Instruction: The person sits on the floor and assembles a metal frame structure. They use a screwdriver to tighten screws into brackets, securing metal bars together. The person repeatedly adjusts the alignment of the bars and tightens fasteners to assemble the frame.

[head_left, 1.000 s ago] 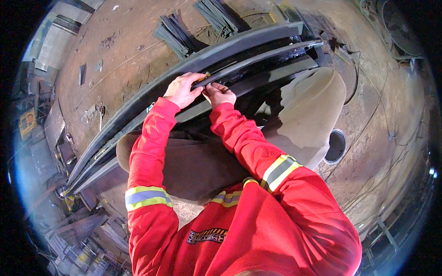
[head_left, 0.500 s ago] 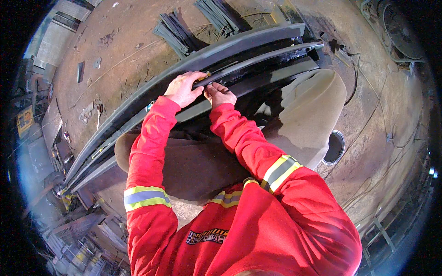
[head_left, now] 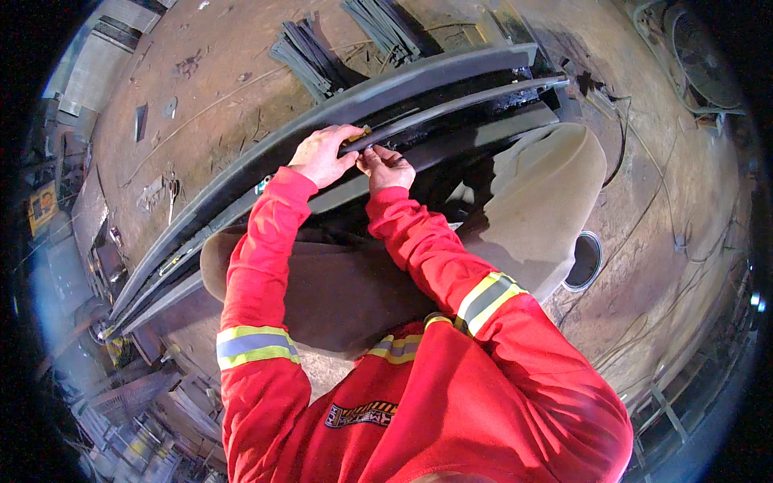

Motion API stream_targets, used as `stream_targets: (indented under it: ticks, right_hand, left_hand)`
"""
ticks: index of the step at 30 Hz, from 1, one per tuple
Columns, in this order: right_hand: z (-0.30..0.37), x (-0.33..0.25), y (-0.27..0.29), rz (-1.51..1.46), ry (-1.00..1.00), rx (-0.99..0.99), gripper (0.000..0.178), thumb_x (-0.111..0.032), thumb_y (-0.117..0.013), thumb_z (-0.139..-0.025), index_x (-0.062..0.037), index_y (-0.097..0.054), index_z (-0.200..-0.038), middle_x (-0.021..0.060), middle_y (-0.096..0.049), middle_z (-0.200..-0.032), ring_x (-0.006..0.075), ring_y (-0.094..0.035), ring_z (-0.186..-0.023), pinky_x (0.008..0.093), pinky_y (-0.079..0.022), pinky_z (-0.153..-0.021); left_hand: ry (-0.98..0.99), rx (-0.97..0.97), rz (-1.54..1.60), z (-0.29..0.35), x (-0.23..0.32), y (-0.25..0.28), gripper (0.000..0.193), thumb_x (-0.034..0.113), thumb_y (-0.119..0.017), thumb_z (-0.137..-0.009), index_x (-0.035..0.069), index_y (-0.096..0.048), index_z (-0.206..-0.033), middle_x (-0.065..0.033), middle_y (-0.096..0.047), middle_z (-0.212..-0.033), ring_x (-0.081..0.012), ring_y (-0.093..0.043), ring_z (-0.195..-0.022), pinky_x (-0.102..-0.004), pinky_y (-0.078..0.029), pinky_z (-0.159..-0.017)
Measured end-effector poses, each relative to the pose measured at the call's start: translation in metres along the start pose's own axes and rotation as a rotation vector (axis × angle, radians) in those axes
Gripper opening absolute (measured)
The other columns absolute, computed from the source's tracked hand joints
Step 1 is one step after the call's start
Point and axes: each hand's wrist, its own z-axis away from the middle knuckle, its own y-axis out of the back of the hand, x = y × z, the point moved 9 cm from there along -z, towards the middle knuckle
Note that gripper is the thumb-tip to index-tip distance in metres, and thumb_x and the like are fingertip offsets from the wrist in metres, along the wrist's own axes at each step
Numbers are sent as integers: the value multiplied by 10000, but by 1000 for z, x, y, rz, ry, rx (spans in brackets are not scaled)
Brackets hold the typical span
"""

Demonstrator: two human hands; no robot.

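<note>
A long dark metal rod (head_left: 463,102) lies lengthwise inside a long black steel beam (head_left: 419,74) in front of my knees. My left hand (head_left: 320,158) is closed over the rod near the beam's middle, thumb and fingers on either side of it. A small yellowish piece (head_left: 366,131) shows just beyond its fingertips, too little visible to name. Close beside it, my right hand (head_left: 387,169) is closed in a pinch at the rod's near side. Whatever its fingertips hold is hidden. Both hands are over the beam's near flange (head_left: 483,133).
Two bundles of flat metal strips (head_left: 310,60) lie on the brown floor beyond the beam. A pair of scissors-like tools (head_left: 173,193) lies to the left. A round can (head_left: 584,259) stands by my right leg. A large fan (head_left: 699,56) is at far right; scrap metal (head_left: 145,435) clutters lower left.
Hardly anything differs. My right hand has turned slightly at the rod, with its fingers still pinched, while the left hand keeps its place.
</note>
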Motion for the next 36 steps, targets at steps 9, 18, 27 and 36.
stream_targets:
  ticks: [9,18,27,36]
  right_hand:
    - [3,-2,1,6,5,24,146,55,-627,-816,122,-580,-938,151,-641,-828,203,-643,-658,288,-570,-631]
    - [5,0,-4,-46,-23,-14,101,6,-583,-865,96,-571,-909,132,-632,-746,183,-624,-575,279,-538,-527]
    - [-3,15,0,-140,-118,-33,141,1,-601,-857,96,-592,-961,134,-638,-803,208,-633,-660,312,-553,-623]
    - [2,17,0,-182,-187,-18,130,-31,-592,-871,64,-593,-960,126,-641,-793,213,-636,-655,303,-542,-603]
  left_hand:
    - [13,-16,-1,0,-2,-1,391,139,-649,-742,64,-583,-1120,-139,-623,-1069,-321,-599,-982,-384,-479,-843]
    - [56,-41,7,1,-4,-1,388,141,-644,-750,78,-586,-1128,-135,-622,-1075,-313,-607,-951,-378,-490,-806]
    - [33,-31,-16,1,-4,-2,381,164,-640,-762,75,-586,-1128,-149,-620,-1076,-320,-600,-974,-384,-485,-825]
    - [74,-78,-16,2,-1,1,370,171,-629,-772,67,-587,-1125,-156,-617,-1085,-322,-589,-1007,-385,-475,-856]
